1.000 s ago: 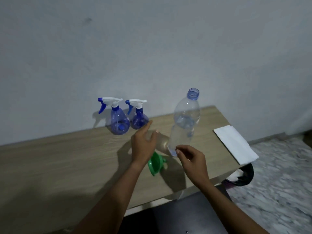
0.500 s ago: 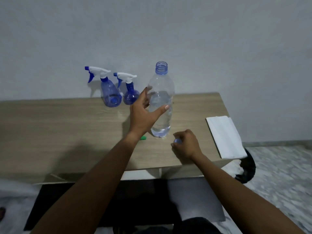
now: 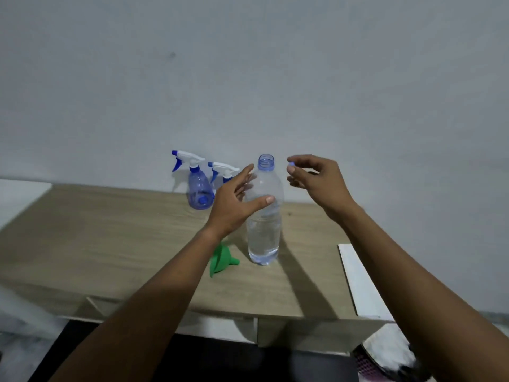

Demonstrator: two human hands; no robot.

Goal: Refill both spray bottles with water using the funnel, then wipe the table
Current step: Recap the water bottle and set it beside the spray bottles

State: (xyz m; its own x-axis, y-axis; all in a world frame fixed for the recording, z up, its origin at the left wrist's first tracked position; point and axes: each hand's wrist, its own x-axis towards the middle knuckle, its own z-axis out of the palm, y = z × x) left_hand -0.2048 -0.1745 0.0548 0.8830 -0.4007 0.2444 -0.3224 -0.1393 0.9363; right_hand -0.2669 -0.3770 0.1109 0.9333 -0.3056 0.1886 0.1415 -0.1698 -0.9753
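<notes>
The left hand is wrapped loosely around the upper body of the water bottle, thumb in front and fingers behind, and it hides most of the second spray bottle behind it. The right hand, just right of the bottle's open neck, pinches a small blue cap that is mostly covered by its fingertips. The water bottle stands upright on the table, mouth upward; the first spray bottle stands behind it to the left, and the green funnel lies on its side just left of its base, spout toward the bottle, partly hidden by the left forearm.
</notes>
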